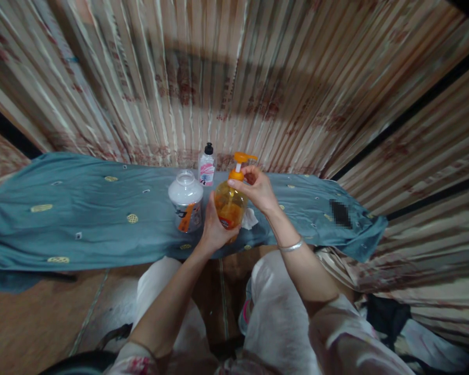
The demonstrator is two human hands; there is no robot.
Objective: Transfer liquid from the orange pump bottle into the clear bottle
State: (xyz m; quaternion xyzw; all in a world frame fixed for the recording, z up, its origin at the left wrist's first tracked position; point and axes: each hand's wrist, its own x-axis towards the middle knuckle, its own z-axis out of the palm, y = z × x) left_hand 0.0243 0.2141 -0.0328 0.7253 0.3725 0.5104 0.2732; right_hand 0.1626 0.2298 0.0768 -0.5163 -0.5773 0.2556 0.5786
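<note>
A round clear bottle [230, 208] with amber liquid and an orange pump top stands slightly tilted near the front edge of the cloth-covered table. My left hand [216, 229] is wrapped round its lower left side. The fingers of my right hand [256, 186] pinch the orange collar just below the pump head [245, 157]. Just left of my left hand is a clear, wide-bodied jar [186, 200] with an open neck and an orange and black label. Behind them stands a small clear bottle [207, 167] with a black cap and a pink label.
A blue-green patterned cloth [101, 208] covers the long narrow table. White crumpled tissue [250, 219] lies right of the amber bottle. A blurred dark object [341, 213] rests at the right end. Patterned curtains [219, 78] hang behind and at the right.
</note>
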